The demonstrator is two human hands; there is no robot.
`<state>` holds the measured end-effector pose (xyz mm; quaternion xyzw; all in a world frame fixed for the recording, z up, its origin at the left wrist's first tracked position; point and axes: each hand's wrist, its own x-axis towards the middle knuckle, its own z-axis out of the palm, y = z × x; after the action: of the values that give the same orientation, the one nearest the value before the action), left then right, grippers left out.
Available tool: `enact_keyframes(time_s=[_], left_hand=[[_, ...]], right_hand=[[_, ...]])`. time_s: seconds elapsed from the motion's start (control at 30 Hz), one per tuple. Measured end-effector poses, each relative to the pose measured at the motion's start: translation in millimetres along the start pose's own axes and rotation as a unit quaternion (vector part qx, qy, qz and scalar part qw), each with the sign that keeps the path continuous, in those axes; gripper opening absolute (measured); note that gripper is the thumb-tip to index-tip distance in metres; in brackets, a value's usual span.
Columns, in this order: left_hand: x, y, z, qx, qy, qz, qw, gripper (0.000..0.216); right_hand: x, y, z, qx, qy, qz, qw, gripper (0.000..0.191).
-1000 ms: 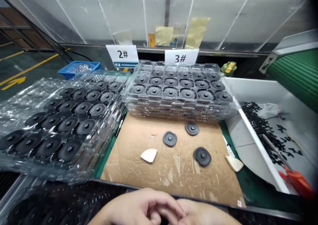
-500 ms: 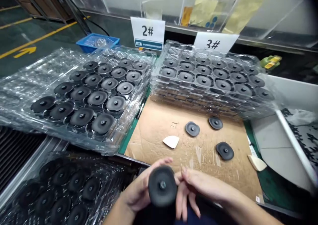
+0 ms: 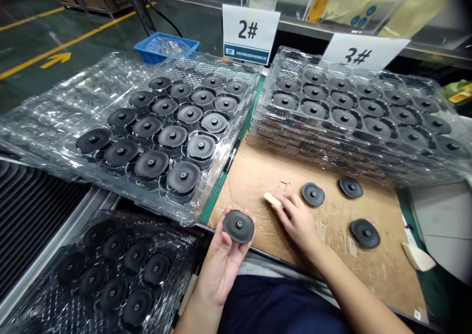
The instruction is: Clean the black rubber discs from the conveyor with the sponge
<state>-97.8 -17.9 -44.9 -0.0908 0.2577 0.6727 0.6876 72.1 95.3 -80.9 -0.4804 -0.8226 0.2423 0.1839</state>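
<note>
My left hand point(image 3: 223, 267) holds a round black disc with a small raised hub point(image 3: 239, 231) by its edge, hub side up, just off the near edge of the cardboard. Over the cardboard sheet point(image 3: 254, 176), my right hand point(image 3: 298, 221) pinches a cream-white, wedge-like piece point(image 3: 272, 199) between thumb and fingers. Right of that hand lie three more black discs: a nearer one point(image 3: 313, 194), one farther back point(image 3: 351, 187) and one toward the front point(image 3: 365, 233). A second cream-white piece point(image 3: 418, 257) rests at the cardboard's right edge.
Clear plastic trays of black discs stand at left point(image 3: 177, 211) and stacked at back right point(image 3: 295, 132). Another tray of discs point(image 3: 155, 226) sits lower left. Signs "2#" point(image 3: 250, 31) and "3#" point(image 3: 365, 48) stand behind. A blue bin point(image 3: 142, 53) is at the back left.
My hands have parted: the left keeps the black disc, while the right has reached forward and taken hold of the cream-white piece on the cardboard. The view has shifted.
</note>
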Motion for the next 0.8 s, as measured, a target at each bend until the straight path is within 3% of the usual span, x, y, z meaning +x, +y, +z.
enact_keyframes(time_s=[0.13, 0.27, 0.43, 0.5, 0.57, 0.67, 0.7, 0.8], left_hand=[[-1.5, 1.2, 7.0, 0.005, 0.015, 0.007, 1.0, 0.056], [-2.4, 1.6, 14.8, 0.022, 0.038, 0.01, 0.999, 0.053], [-3.4, -13.2, 30.2, 0.086, 0.024, 0.018, 0.996, 0.047], [-4.7, -22.7, 36.7, 0.112, 0.009, 0.003, 0.994, 0.045], [-5.7, -31.3, 42.1, 0.137, 0.001, -0.024, 0.99, 0.043], [-6.0, -40.5, 48.9, 0.174, 0.012, -0.018, 0.985, 0.042], [-6.0, -42.6, 51.2, 0.183, 0.013, -0.011, 0.983, 0.042], [-6.8, -46.4, 58.5, 0.193, -0.002, -0.016, 0.981, 0.039]], right_hand=[[-10.2, -11.2, -0.9, 0.033, 0.009, -0.016, 0.999, 0.032], [-26.0, -26.5, -7.6, 0.071, -0.038, -0.044, 0.996, 0.025], [-20.1, -65.7, -54.1, 0.118, -0.002, -0.019, 0.993, 0.028], [-21.3, -84.0, -72.7, 0.172, 0.016, -0.071, 0.982, 0.032], [-24.9, -95.4, -85.6, 0.205, -0.016, -0.115, 0.972, 0.032], [-27.8, -97.4, -95.8, 0.195, -0.099, -0.111, 0.97, 0.026], [-27.9, -95.8, -97.5, 0.189, -0.093, -0.108, 0.971, 0.024], [-31.6, -90.3, -102.1, 0.194, 0.017, -0.126, 0.973, 0.028]])
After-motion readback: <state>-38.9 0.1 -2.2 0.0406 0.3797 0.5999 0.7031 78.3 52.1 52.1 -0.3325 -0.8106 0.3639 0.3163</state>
